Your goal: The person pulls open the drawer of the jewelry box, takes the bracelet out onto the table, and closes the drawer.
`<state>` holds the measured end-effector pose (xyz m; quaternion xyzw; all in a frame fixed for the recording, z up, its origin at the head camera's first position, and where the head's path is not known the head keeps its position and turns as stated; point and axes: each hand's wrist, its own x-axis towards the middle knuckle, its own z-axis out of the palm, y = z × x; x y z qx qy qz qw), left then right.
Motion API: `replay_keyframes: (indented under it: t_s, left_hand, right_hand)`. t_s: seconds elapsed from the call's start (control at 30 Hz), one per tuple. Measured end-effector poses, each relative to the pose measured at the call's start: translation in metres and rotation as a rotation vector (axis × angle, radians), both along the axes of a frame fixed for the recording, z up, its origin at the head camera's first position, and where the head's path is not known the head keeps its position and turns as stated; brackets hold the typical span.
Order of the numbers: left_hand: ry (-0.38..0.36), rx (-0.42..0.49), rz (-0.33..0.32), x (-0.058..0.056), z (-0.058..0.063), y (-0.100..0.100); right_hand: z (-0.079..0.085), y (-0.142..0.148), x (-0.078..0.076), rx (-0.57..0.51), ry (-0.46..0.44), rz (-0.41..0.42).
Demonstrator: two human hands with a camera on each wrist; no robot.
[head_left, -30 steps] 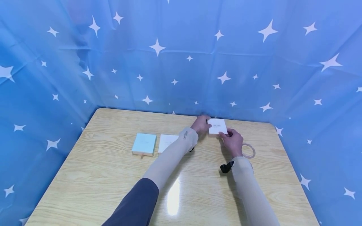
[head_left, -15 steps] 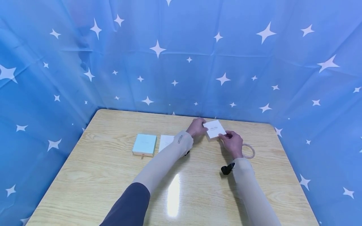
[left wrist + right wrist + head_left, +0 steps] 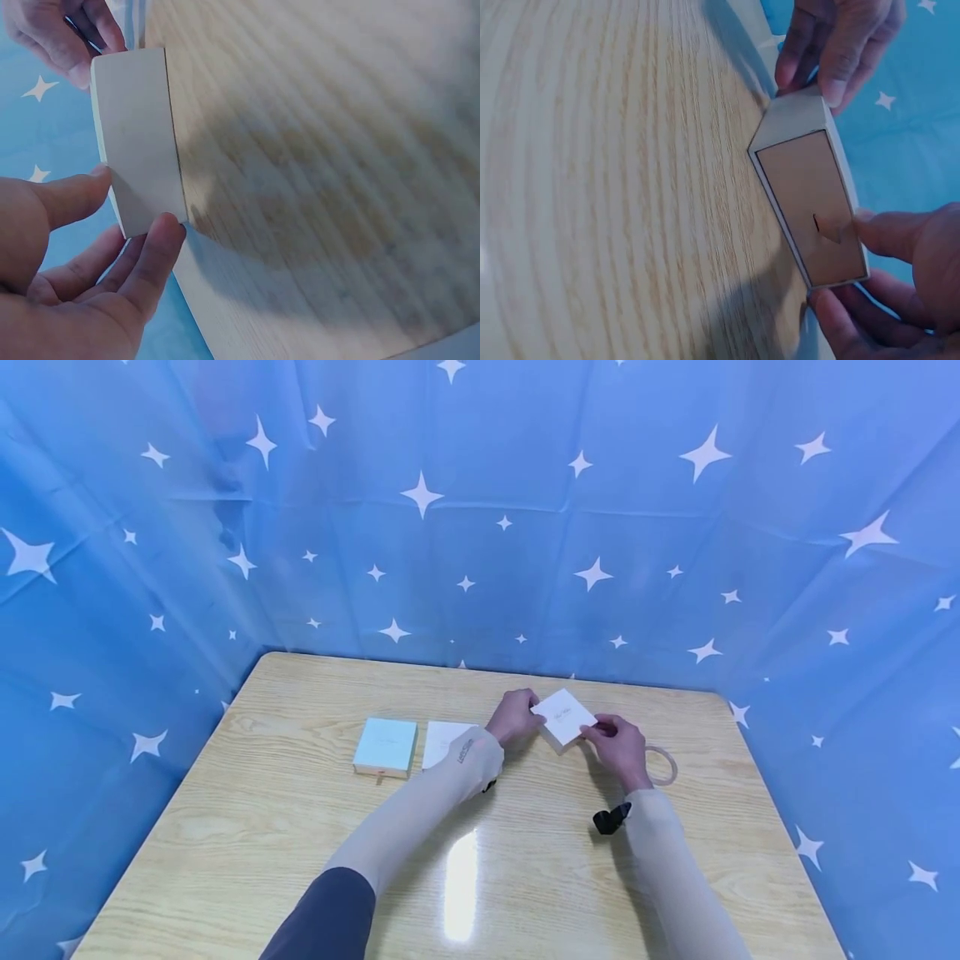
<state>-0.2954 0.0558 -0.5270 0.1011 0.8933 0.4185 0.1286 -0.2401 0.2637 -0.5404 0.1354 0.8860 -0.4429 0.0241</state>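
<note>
A small white drawer box point(image 3: 564, 717) with fine script on its lid is held between both hands toward the back of the table, turned cornerwise. My left hand point(image 3: 513, 714) pinches its left corner, thumb over the top edge and fingers low on the side, as the left wrist view shows against the plain side wall point(image 3: 139, 135). At the opposite corner my right hand point(image 3: 618, 747) grips it the same way. The right wrist view shows the tan drawer front point(image 3: 802, 202) with a small pull tab point(image 3: 827, 229); the drawer sits closed in its sleeve.
On the wooden table point(image 3: 300, 827), a light blue box point(image 3: 386, 745) stands to the left. Beside it is another white box point(image 3: 442, 739), partly hidden by the left sleeve. A pale ring point(image 3: 672, 768) lies right of my right hand. A starry blue curtain point(image 3: 480, 543) hangs behind.
Both hands have brought the white box slightly left and nearer. It has turned from lying square to a diamond-like angle. The other boxes and the ring stay put.
</note>
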Motion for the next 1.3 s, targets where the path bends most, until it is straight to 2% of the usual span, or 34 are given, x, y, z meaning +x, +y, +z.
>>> replay_keyframes:
  t_s: [0.33,0.6,0.83,1.13,1.3]
  left_hand:
    - [0.056,-0.039,-0.003,0.028,-0.002,-0.014]
    - [0.056,-0.034,-0.008,0.054,-0.003,-0.021]
    - [0.117,-0.102,-0.021,0.074,-0.003,-0.029]
    - [0.165,-0.054,-0.052,0.101,-0.003,-0.041]
    - [0.171,-0.054,-0.041,0.111,-0.003,-0.047]
  right_hand:
    - [-0.002,0.000,0.012,-0.008,-0.034,0.083]
    - [-0.004,-0.004,0.022,-0.014,-0.014,0.137]
    - [-0.001,-0.006,0.029,0.025,-0.002,0.200]
    - [-0.005,-0.013,0.039,-0.051,0.041,0.275]
    - [-0.004,-0.018,0.044,-0.060,0.030,0.296]
